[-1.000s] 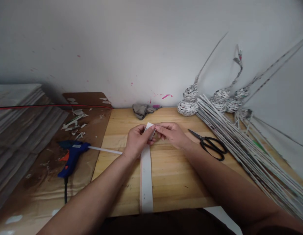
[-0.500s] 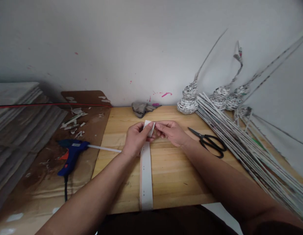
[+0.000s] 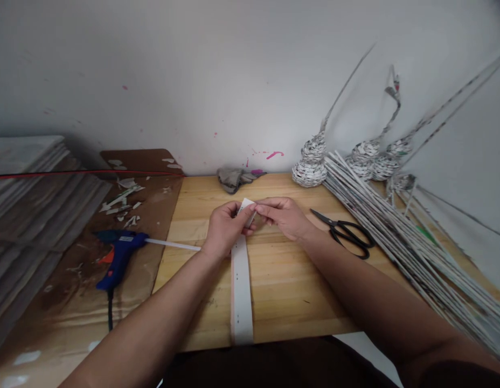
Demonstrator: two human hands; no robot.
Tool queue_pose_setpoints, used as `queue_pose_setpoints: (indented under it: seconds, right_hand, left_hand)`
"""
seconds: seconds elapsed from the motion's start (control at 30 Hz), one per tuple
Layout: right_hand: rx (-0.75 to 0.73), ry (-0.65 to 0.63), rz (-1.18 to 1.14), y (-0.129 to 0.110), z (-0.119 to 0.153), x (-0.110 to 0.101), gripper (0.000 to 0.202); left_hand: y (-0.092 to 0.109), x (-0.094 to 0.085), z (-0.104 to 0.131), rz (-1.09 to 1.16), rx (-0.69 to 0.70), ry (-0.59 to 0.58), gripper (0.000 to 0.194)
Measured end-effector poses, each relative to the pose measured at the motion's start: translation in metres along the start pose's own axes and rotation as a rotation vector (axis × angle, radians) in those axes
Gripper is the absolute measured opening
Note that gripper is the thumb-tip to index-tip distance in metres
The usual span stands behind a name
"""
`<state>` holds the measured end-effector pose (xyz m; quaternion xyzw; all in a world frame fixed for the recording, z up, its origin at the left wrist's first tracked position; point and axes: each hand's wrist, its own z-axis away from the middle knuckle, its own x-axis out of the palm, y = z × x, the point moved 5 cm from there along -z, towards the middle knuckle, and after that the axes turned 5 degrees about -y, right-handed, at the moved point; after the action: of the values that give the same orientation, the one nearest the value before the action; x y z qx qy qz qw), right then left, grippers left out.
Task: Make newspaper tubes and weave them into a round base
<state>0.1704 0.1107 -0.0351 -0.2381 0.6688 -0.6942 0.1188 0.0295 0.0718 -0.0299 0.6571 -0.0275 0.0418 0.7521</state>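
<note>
A long white paper strip (image 3: 242, 291) with small dark marks along it runs from my hands down to the table's front edge. Its upper end is raised between my left hand's (image 3: 226, 229) thumb and fingers, the thumb lying across its face. My right hand (image 3: 285, 216) pinches at the right edge of that end, its fingertips meeting the left thumb. The fingers behind the strip are partly hidden. Black-handled scissors (image 3: 347, 233) lie to the right of my right hand. On the left is a blue glue gun (image 3: 123, 256) with a white glue stick (image 3: 173, 245) projecting toward my left forearm.
Woven gourd-shaped paper pieces (image 3: 309, 170) stand by the wall, beside a bundle of rolled paper sticks (image 3: 387, 237). A crumpled grey cloth (image 3: 234, 179) lies at the back. Paper scraps (image 3: 123, 202) lie on brown cardboard (image 3: 137, 302), near stacked sheets (image 3: 40, 210).
The strip's upper end has tilted slightly to the right. My right fingertips have closed in against the left thumb at its edge.
</note>
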Motion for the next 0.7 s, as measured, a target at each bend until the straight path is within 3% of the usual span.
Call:
queue_pose_setpoints:
  seconds: [0.4,0.7]
  right_hand:
    - [0.052,0.021,-0.036,0.0032,-0.0012,-0.0030,0.029]
    - [0.019,0.037,-0.051,-0.0011,-0.0022,-0.0058,0.029]
  left_hand:
    - [-0.0014,0.0015,0.0003,-0.103,0.069,-0.027,0.036]
    - [-0.0024,0.0047,0.0001,-0.164,0.187,-0.117,0.033]
